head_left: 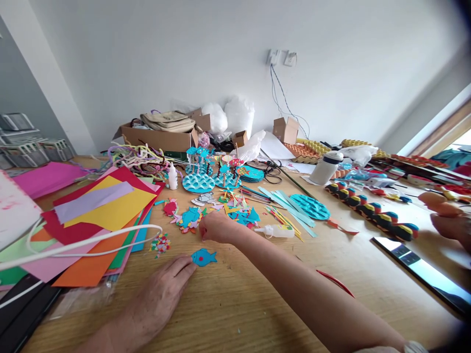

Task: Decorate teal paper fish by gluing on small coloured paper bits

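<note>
The paper fish (203, 258) is blue with a red spot (201, 258).

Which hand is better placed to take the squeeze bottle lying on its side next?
Right, likely: the right hand is nearer the squeeze bottle. The left hand is at the blue paper fish, and the right forearm crosses between that hand and the bottle.
</note>
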A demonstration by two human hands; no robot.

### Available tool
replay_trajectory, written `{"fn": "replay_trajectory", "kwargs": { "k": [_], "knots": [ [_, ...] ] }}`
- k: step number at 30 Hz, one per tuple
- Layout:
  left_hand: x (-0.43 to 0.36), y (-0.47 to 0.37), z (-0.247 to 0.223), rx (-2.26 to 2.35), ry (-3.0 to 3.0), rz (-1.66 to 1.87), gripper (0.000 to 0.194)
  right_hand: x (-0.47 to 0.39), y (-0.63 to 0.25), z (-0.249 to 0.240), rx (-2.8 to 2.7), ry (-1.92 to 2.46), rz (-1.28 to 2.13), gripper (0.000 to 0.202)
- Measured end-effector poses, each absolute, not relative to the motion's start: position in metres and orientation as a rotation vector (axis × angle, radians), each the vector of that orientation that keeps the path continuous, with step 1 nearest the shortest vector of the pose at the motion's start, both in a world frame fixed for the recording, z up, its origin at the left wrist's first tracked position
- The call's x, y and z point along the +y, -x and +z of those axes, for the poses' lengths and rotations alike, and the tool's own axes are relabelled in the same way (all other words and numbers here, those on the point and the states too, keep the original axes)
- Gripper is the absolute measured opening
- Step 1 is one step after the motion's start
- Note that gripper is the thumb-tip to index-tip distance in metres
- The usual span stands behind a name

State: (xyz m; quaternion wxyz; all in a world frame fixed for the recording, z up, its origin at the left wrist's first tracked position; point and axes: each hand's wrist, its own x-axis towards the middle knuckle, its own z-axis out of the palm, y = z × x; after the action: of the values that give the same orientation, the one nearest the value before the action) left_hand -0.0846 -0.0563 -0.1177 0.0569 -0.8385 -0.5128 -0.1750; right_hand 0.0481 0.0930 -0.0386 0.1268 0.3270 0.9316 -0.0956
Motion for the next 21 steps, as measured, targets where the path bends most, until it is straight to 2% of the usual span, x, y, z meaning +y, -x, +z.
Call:
{"fn": "replay_trajectory", "kwargs": {
  "k": [6, 16, 21],
  "knots": [
    [-0.056, 0.084, -0.115, -1.563, 2.552, -0.551, 0.041, 0.096, -0.049, -0.039, 2.722, -0.865, -0.309, 0.020],
    [-0.057, 0.082, -0.110, -1.611, 2.583, -0.602, 0.043, 0.093, -0.057, -0.037, 2.727, -0.726, -0.619, 0.020],
    [-0.056, 0.084, -0.113, -1.594, 2.562, -0.536, 0.042, 0.083, -0.050, -0.037, 2.695, -0.668, -0.606, 0.022]
  ]
}}
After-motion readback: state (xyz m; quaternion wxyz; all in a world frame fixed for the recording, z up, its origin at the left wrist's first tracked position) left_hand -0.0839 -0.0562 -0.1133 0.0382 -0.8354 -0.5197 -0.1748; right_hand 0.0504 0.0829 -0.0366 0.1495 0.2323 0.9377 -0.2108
